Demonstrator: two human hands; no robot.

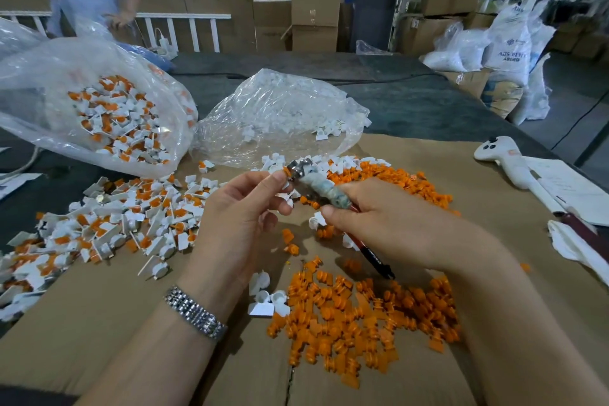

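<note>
A hand tool (313, 186), wrapped in pale tape along its shaft and fitted with a metal tip, is gripped in the right hand (389, 217). The fingers (333, 209) of that hand are curled closely round the shaft, and the red and black rear end of the tool protrudes below the palm. An orange plug (286, 171) is pinched between the thumb and forefinger of the left hand (237, 217) and is held at the metal tip; whether it is seated on the tip cannot be told. Both hands are raised above a cardboard sheet (99, 306) laid on the bench (412, 102). A wristwatch (194, 311) is worn on the left wrist. A loose pile of orange plugs (369, 316) is located on the cardboard below the hands, and a pile of assembled white-and-orange parts (125, 217) is spread to the left. Two clear plastic bags are placed behind the hands: the left bag (99, 115) contains white-and-orange parts, and the middle bag (280, 109) contains white caps. A white controller (504, 158) is laid near the right edge.
</note>
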